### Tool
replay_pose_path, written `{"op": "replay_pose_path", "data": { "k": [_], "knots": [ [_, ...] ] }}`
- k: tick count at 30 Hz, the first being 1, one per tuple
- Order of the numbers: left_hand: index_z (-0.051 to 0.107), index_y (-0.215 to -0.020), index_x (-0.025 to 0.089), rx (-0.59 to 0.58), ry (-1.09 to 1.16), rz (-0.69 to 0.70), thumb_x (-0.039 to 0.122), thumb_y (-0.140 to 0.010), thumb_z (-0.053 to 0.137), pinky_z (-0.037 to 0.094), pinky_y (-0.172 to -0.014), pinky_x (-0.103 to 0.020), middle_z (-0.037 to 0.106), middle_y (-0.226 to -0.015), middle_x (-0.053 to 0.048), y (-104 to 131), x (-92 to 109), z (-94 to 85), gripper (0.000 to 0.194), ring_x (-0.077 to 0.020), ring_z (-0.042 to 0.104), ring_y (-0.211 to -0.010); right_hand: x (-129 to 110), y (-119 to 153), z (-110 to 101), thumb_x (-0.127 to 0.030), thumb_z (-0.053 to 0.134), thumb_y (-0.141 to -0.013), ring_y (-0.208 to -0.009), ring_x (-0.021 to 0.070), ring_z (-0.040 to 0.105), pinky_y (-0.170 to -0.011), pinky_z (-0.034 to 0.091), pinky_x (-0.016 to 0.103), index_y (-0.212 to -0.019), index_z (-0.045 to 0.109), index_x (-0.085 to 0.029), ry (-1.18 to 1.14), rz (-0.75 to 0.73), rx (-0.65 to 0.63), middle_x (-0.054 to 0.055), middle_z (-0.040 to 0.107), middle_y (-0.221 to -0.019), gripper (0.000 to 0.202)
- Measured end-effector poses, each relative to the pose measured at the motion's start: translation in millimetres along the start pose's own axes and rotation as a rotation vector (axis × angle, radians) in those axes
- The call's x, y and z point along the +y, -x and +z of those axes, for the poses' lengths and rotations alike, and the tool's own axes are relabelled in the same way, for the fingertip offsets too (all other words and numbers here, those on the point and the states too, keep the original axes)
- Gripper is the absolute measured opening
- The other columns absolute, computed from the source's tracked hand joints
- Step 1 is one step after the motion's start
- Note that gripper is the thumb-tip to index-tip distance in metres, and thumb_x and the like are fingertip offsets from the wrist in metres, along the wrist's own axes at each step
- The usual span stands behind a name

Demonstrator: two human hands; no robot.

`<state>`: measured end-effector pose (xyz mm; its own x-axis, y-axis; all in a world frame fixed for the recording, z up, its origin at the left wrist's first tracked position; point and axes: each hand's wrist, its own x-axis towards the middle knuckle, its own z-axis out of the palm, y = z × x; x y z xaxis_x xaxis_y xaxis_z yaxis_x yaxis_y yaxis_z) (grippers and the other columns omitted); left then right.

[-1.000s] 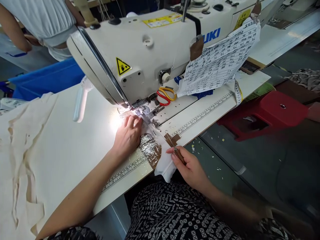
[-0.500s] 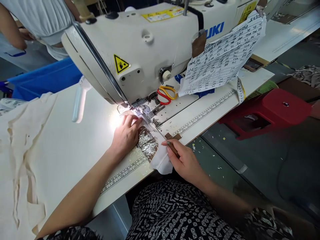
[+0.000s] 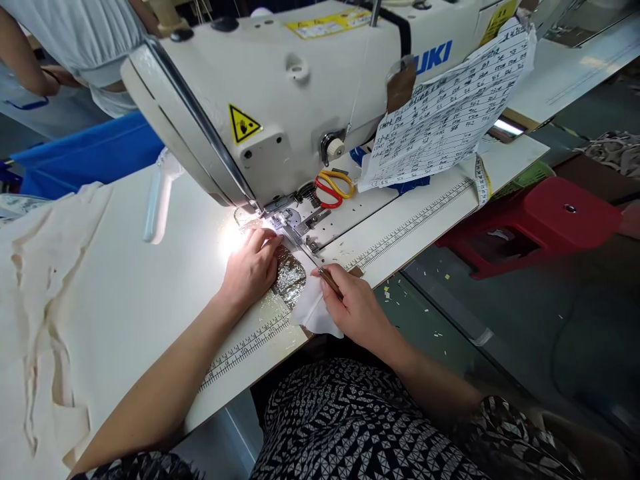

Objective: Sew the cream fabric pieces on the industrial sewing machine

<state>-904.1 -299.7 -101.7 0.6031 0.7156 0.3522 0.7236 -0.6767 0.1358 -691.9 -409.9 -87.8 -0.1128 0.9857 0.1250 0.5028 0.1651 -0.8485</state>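
My left hand (image 3: 253,263) lies on the sewing table close to the needle, its bent fingers pressing the white fabric piece (image 3: 316,310) beside the presser foot. In my right hand (image 3: 357,303) is an awl (image 3: 331,283), gripped by its brown handle, with the thin metal shaft pointing toward the presser foot. The fabric runs from under the foot, past a shiny taped patch (image 3: 291,277), to the table's front edge. The lit sewing machine (image 3: 300,100) stands over both hands. My left fingertips and the awl's tip partly blend into the bright needle area.
Scissors with red and yellow handles (image 3: 336,194) lie by the machine bed. A handwritten sheet (image 3: 450,120) hangs at the right. Cream fabric (image 3: 30,300) covers the table's left side. A red stool (image 3: 575,213) stands right; another person (image 3: 100,47) is behind the table.
My right hand with the awl has moved slightly left and up toward the needle. The white fabric's loose end has shifted left with it. My left hand has barely moved.
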Motion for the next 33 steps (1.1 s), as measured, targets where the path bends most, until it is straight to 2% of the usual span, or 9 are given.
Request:
{"op": "replay_pose_path", "data": {
  "k": [3, 6, 10, 14, 19, 24, 29, 33],
  "knots": [
    [0.066, -0.123, 0.018, -0.02, -0.047, -0.034, 0.015, -0.094, 0.044, 0.058, -0.053, -0.035, 0.064, -0.122, -0.016, -0.1, -0.5, 0.4, 0.036, -0.03, 0.065, -0.109, -1.1, -7.7, 2.8, -0.021, 0.039, -0.101, -0.095, 0.0225, 0.071, -0.079, 0.051, 0.032, -0.107, 0.057, -0.02, 0.033, 0.014, -0.026, 0.009, 0.075, -0.102, 0.019],
    [0.064, -0.125, 0.017, 0.019, -0.032, -0.043, 0.014, -0.092, 0.045, 0.059, -0.058, -0.037, 0.064, -0.119, -0.016, 1.3, 1.1, -0.3, 0.038, -0.0295, 0.065, -0.107, -1.1, -12.8, 5.3, -0.022, 0.038, -0.102, -0.091, 0.0217, 0.07, -0.077, 0.048, 0.031, -0.105, 0.056, -0.02, 0.061, 0.027, -0.037, 0.008, 0.075, -0.099, 0.019],
    [0.065, -0.118, 0.02, 0.076, 0.047, 0.056, 0.013, -0.093, 0.047, 0.061, -0.069, -0.037, 0.066, -0.111, -0.012, 2.7, 4.3, -1.4, 0.032, -0.0245, 0.066, -0.098, -1.4, -15.7, 5.9, -0.026, 0.036, -0.102, -0.089, 0.0208, 0.071, -0.076, 0.047, 0.031, -0.107, 0.056, -0.02, 0.065, 0.039, -0.047, 0.007, 0.075, -0.096, 0.022],
    [0.068, -0.116, 0.018, 0.038, 0.009, 0.096, 0.015, -0.094, 0.047, 0.063, -0.069, -0.038, 0.067, -0.11, -0.013, 2.1, 5.6, -1.7, 0.03, -0.026, 0.067, -0.1, -2.1, -19.0, 7.0, -0.028, 0.034, -0.101, -0.088, 0.0209, 0.071, -0.075, 0.048, 0.031, -0.109, 0.057, -0.018, 0.048, 0.044, -0.05, 0.009, 0.074, -0.098, 0.026],
    [0.068, -0.119, 0.012, -0.02, -0.087, 0.045, 0.015, -0.093, 0.045, 0.064, -0.069, -0.038, 0.066, -0.116, -0.017, -0.1, 8.0, -3.8, 0.035, -0.0286, 0.067, -0.106, -1.2, -25.6, 12.1, -0.031, 0.034, -0.102, -0.085, 0.0205, 0.07, -0.072, 0.049, 0.03, -0.107, 0.058, -0.019, 0.05, 0.029, -0.038, 0.008, 0.074, -0.094, 0.027],
    [0.068, -0.123, 0.008, -0.069, -0.164, -0.005, 0.018, -0.095, 0.042, 0.061, -0.061, -0.037, 0.065, -0.117, -0.02, -2.9, 10.4, -3.2, 0.039, -0.0312, 0.066, -0.108, 0.8, -30.7, 16.6, -0.032, 0.033, -0.103, -0.084, 0.0211, 0.07, -0.071, 0.049, 0.031, -0.107, 0.058, -0.017, 0.066, 0.012, -0.04, 0.009, 0.073, -0.092, 0.03],
    [0.067, -0.126, 0.008, -0.08, -0.173, -0.044, 0.02, -0.096, 0.04, 0.059, -0.062, -0.038, 0.064, -0.118, -0.02, -3.8, 10.3, -0.7, 0.042, -0.0326, 0.064, -0.109, 5.2, -30.3, 19.4, -0.029, 0.032, -0.103, -0.086, 0.0206, 0.069, -0.072, 0.05, 0.031, -0.108, 0.059, -0.018, 0.113, -0.062, -0.031, 0.009, 0.073, -0.095, 0.029],
    [0.064, -0.129, 0.008, -0.08, -0.115, -0.044, 0.022, -0.097, 0.042, 0.058, -0.067, -0.039, 0.063, -0.12, -0.021, -3.6, 8.8, -0.9, 0.041, -0.0326, 0.062, -0.109, 1.4, -29.0, 19.7, -0.024, 0.034, -0.102, -0.097, 0.0208, 0.068, -0.079, 0.052, 0.032, -0.119, 0.06, -0.016, 0.144, -0.203, 0.009, 0.011, 0.073, -0.109, 0.032]
  ]
}}
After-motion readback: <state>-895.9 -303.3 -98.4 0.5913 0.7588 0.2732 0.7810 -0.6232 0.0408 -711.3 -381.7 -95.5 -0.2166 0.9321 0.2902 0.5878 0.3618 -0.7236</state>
